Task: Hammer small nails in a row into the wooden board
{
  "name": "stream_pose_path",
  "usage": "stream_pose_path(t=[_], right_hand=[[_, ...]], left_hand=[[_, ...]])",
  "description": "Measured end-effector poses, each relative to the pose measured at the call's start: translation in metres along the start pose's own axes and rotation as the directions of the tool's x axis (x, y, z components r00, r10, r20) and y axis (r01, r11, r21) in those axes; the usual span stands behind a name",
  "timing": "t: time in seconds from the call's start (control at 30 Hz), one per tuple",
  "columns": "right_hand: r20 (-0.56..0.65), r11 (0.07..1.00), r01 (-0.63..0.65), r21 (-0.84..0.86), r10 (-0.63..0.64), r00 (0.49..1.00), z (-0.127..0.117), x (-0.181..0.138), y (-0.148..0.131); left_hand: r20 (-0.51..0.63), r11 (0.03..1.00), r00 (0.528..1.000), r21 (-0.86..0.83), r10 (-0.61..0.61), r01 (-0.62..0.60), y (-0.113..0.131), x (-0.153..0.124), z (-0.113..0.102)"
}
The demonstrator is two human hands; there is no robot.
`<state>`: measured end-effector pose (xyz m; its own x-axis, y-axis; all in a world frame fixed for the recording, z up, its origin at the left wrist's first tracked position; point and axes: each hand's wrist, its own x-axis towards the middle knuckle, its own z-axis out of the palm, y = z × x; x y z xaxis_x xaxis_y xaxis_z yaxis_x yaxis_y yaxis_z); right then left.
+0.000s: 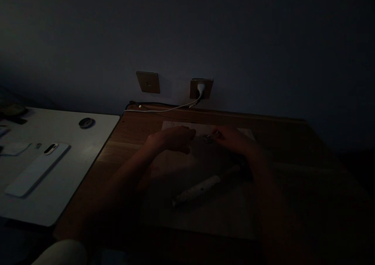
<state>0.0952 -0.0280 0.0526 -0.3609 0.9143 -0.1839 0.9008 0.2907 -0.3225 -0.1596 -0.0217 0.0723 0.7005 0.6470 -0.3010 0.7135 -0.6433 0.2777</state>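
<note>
Grey paint, dim in the low light, covers the wall point(263, 54). Against it stands a wooden table point(293, 140), with a white table point(73, 171) along its left edge. On the wood lies a pale sheet point(205, 159), reaching toward the table's far edge. Slantwise across it rests a hammer-like tool point(202, 188), its pale handle pointing to the table's near left corner, its dark end partly hidden by the right forearm point(263, 179). I judge it stiff and heavier at that dark end, best taken by the handle.

The person's left hand point(177, 138), loosely curled, hovers by the sheet's far left corner; I can't tell whether it holds anything. The right hand point(227, 136) is toward the far right corner, finger and thumb close together, though the gloom hides whether something is pinched there.

On the white table a white smartphone point(35, 173) lies short of the right edge, and a round dark lid point(86, 122) near the far right corner. Above the wooden table's far edge a white plug point(200, 88) sits in the wall. Smallest are the small metal pieces point(208, 139), near the sheet's far edge between the hands: probably hard, light and slippery, suited to a fingertip pinch at one end.
</note>
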Motion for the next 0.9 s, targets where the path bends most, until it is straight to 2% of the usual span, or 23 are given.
stream_pose_path(t=[0.13, 0.23, 0.47, 0.73, 0.9], right_hand=[[-0.017, 0.999, 0.020, -0.030, -0.021, 1.000, 0.009, 0.006, -0.020], [-0.020, 0.998, 0.033, -0.054, -0.034, 0.999, 0.013, 0.009, -0.029], [0.048, 0.996, 0.067, -0.053, -0.065, 0.997, 0.011, -0.002, -0.035], [0.047, 0.997, 0.063, -0.054, -0.060, 0.997, 0.015, 0.000, -0.045], [0.047, 0.997, 0.053, -0.050, -0.050, 0.998, 0.014, 0.003, -0.053]], left_hand=[[-0.018, 0.998, 0.998, -0.014, 0.066, -0.066, 0.006, 0.002, 0.001], [-0.048, 0.998, 0.997, -0.018, 0.063, -0.064, 0.010, 0.004, 0.000], [-0.041, 0.999, 0.999, -0.016, 0.032, -0.033, 0.010, 0.003, -0.002], [-0.065, 0.998, 0.996, -0.021, 0.054, -0.056, 0.015, 0.001, -0.004], [-0.038, 0.999, 0.999, -0.005, 0.036, -0.037, 0.016, 0.000, -0.005]])
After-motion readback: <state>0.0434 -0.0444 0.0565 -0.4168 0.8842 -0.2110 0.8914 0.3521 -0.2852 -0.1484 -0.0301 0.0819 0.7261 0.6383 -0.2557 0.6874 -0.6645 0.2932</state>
